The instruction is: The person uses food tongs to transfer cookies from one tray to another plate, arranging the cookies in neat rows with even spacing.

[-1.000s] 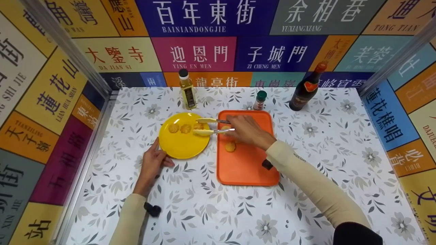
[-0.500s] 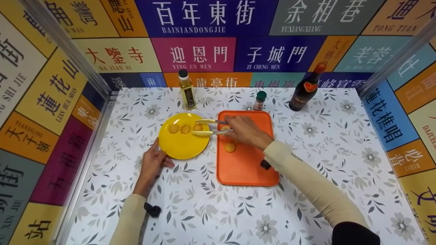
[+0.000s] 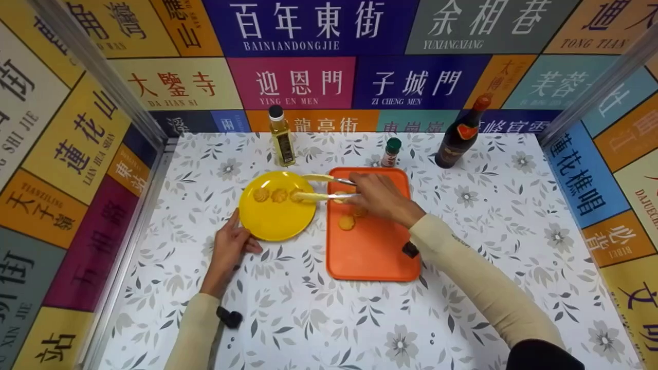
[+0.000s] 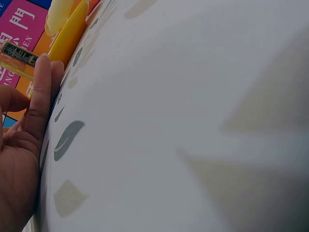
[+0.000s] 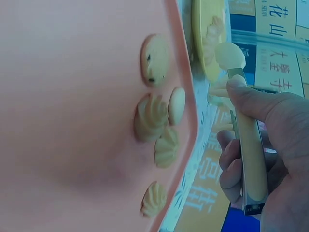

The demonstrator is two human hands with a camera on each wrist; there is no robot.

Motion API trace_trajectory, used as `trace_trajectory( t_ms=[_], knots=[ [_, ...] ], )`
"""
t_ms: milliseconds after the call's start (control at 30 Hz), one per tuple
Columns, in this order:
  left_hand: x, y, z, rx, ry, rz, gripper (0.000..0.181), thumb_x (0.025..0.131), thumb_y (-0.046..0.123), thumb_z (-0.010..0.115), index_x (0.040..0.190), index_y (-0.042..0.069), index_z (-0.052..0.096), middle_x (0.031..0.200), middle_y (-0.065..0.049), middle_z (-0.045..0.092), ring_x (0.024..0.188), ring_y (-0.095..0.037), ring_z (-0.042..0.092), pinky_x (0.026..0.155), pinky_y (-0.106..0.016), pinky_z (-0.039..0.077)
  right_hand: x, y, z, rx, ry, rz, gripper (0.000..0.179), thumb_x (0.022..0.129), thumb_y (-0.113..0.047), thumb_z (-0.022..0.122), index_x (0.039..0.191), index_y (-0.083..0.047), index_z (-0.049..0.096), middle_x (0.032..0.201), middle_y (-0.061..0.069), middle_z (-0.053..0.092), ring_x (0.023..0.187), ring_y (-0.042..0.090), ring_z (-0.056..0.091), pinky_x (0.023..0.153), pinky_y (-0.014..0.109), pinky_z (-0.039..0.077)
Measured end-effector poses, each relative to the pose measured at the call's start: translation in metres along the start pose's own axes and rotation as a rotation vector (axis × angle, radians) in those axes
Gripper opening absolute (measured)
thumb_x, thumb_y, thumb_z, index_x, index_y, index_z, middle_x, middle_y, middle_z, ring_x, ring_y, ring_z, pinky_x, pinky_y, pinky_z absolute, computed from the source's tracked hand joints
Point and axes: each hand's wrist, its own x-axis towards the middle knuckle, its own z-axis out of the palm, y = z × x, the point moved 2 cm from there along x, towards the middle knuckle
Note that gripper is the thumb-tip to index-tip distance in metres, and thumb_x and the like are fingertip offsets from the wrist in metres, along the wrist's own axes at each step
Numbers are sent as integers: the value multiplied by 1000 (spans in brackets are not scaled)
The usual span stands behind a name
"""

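My left hand (image 3: 231, 244) rests on the table at the near-left rim of a yellow plate (image 3: 275, 226), its fingers fairly straight in the left wrist view. Three cookies (image 3: 279, 195) lie in a row on the plate. My right hand (image 3: 380, 198) grips a pair of tongs (image 3: 334, 197) with cream tips and metal arms. The arms are spread apart, with one tip over the rightmost cookie and the other near the plate's far-right edge. Beneath that hand is an orange tray (image 3: 370, 259). Several more cookies (image 5: 151, 117) lie on it, partly hidden in the head view.
Behind the plate stands an oil bottle (image 3: 282, 141). A small green-capped jar (image 3: 391, 152) is behind the tray, and a dark red-capped bottle (image 3: 457, 141) stands to the right. Printed wall panels (image 3: 293, 82) enclose the table on the back and sides.
The right hand and tongs have shifted slightly right, and the tips stand a little farther apart. The rightmost cookie stays on the plate. My left hand has hardly moved.
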Motion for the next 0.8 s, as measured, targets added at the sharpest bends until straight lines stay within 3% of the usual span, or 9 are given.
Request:
trace_trajectory(
  t_ms=[267,500,633,800],
  knots=[
    [1,0,-1,22,7,-45,73,111,3,53,177,15,23,87,-27,74,71,-32,78,72,-42,71,-11,17,-5,66,34,11,40,104,-39,79,132,-13,71,93,2,68,70,20,58,61,35,50],
    [0,2,0,13,-3,-30,72,112,3,53,177,14,23,87,-28,74,69,-32,78,70,-42,70,-20,34,-11,24,125,-13,34,99,-37,85,117,-12,71,83,4,67,69,22,58,62,36,47],
    [-1,2,0,12,-1,-18,73,111,2,53,176,13,23,86,-28,74,68,-32,77,69,-42,70,-23,41,-14,63,140,1,41,98,-35,86,126,-8,73,100,10,76,79,23,63,71,39,54],
    [0,1,0,11,-4,-13,73,111,2,54,176,13,24,86,-28,74,67,-31,77,69,-42,70,-29,48,-17,85,131,47,49,100,-34,85,135,-4,70,117,17,76,86,27,64,76,42,54]
  ],
)
